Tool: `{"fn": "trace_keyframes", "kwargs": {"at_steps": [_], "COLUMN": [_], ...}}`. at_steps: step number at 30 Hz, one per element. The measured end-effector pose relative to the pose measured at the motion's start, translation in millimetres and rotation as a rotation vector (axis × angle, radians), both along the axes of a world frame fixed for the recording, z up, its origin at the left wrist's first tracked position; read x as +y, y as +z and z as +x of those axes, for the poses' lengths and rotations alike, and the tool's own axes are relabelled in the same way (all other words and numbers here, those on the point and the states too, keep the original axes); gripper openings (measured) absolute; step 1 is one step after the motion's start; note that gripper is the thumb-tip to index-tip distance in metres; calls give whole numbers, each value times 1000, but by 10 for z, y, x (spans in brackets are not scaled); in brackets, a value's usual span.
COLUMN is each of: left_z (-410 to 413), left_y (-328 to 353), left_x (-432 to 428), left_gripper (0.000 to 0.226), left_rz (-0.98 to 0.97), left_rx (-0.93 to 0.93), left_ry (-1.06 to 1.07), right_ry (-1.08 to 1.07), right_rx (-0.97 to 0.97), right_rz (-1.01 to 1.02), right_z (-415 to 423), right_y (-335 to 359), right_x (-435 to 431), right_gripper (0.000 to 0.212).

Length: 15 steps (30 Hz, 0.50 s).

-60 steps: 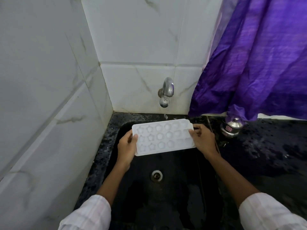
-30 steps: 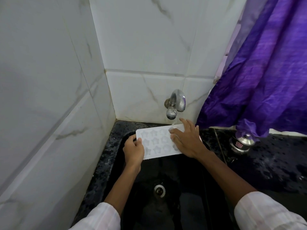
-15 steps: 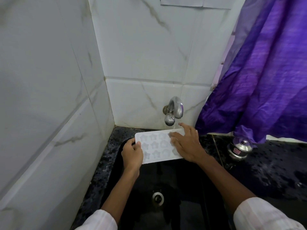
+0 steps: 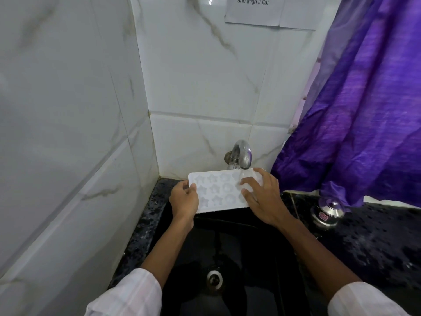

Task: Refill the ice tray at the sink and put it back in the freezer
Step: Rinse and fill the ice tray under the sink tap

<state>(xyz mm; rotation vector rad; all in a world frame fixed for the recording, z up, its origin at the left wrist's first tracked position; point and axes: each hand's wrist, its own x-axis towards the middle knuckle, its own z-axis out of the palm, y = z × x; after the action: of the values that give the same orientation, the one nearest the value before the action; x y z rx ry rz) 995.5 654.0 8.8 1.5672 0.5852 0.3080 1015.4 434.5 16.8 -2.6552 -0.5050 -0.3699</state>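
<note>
A white ice tray with star and round moulds is held level over the black sink, just under the steel tap. Water runs from the spout onto the tray's right part. My left hand grips the tray's left short edge, thumb on top. My right hand lies over the tray's right half with fingers spread and straight, pressing on its top and hiding that end.
White marble-look tiles form the corner on the left and behind. A purple curtain hangs at the right over a wet black counter with a small steel lidded pot. The sink drain lies below. A paper note is stuck on the wall.
My right hand moved from the tray's right edge onto its top. The tray shifted back under the tap, where water now falls on it. The view tilted upward.
</note>
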Motion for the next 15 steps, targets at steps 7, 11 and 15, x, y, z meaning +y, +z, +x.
{"fn": "trace_keyframes", "kwargs": {"at_steps": [7,11,15], "left_z": [14,-5,-15], "left_y": [3,-6,-44], "left_x": [-35,-26,7], "left_gripper": [20,19,18], "left_rz": [-40,-43,-54], "left_rx": [4,18,27], "left_ry": [14,46,37], "right_ry": [-42,1,-13], "right_rx": [87,124,123], "right_rz": [-57,-51,-30], "right_z": [-28,-50,-50], "right_y": [57,58,70], "right_x": [6,53,21], "right_gripper": [27,26,25]}}
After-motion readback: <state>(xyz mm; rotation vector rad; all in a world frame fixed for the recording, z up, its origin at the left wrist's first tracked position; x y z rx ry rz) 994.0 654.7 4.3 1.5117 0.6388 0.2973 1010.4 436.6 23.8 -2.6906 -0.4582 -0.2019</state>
